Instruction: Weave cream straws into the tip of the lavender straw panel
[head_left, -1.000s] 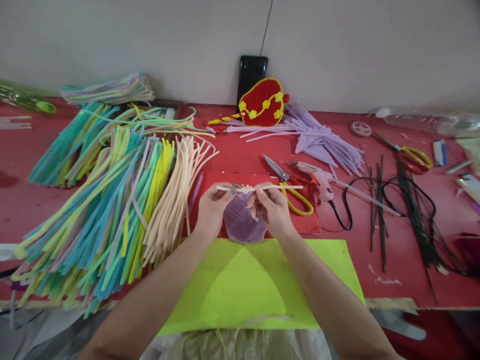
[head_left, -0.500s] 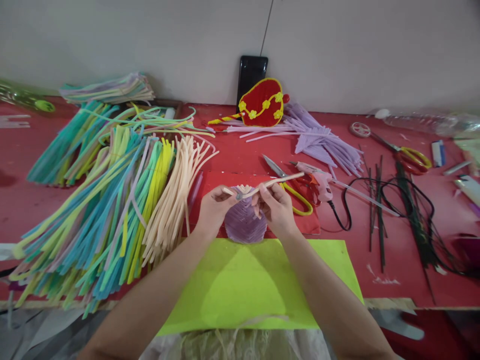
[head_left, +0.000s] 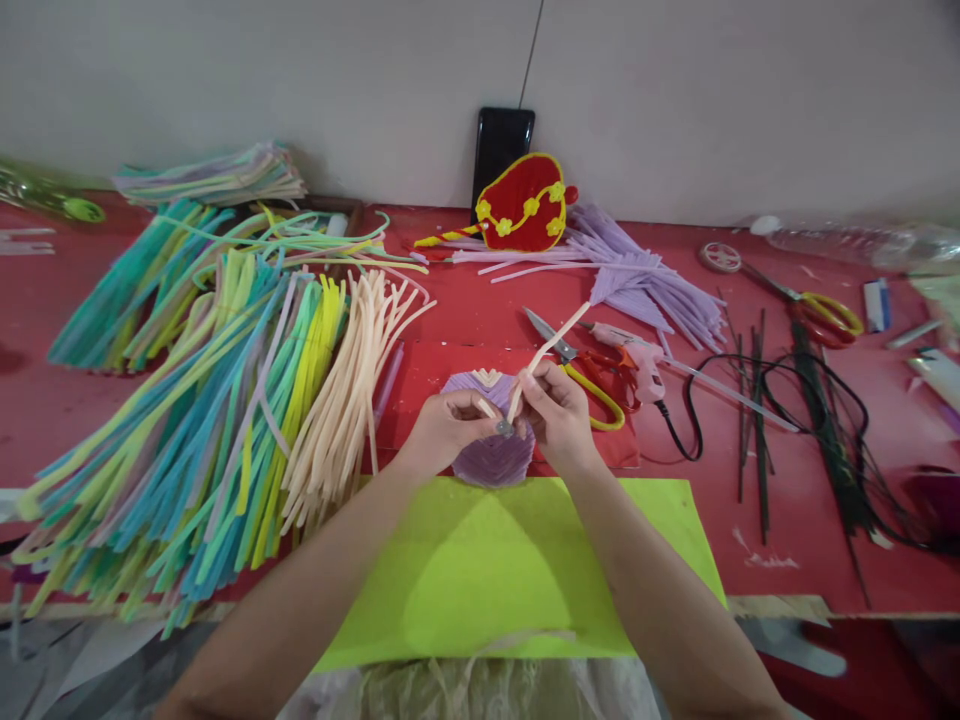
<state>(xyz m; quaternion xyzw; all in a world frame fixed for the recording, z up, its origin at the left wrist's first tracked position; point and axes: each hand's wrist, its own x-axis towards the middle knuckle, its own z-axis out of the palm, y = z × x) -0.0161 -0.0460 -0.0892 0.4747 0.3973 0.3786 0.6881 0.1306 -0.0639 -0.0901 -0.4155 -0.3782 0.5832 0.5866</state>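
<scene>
Pinched between thumb and fingers of both hands is a fuzzy cream strip (head_left: 559, 338), sharply bent at the spot where the fingertips meet. On one side of the bend, the left hand (head_left: 448, 432) is closed on the strip, and a short end pokes up above its thumb. On the other side, the right hand (head_left: 556, 405) clamps the longer part, whose free end slants up and away to the right of the grip. Directly below and behind the pinch lies a purple ribbed piece (head_left: 491, 462), with a cream V (head_left: 490, 378) at its top edge, just beyond the fingertips. Whether the fingers touch this piece cannot be told.

Closer to the body than the grip, a yellow-green sheet (head_left: 487, 570) is spread out between the forearms. Just past the right hand are yellow-handled scissors (head_left: 613, 405), and beside them, farther to the right, a pink glue gun (head_left: 637, 365). Left of the grip, near the left hand, lies a bundle of cream stems (head_left: 352, 390); beyond that is a large heap of blue, green and yellow stems (head_left: 225, 430). Farther out, straight ahead of the hands, a red ornament (head_left: 521, 205) trimmed in yellow stands before a black phone (head_left: 504, 140), and a purple bundle (head_left: 645, 280) lies ahead to the right.
</scene>
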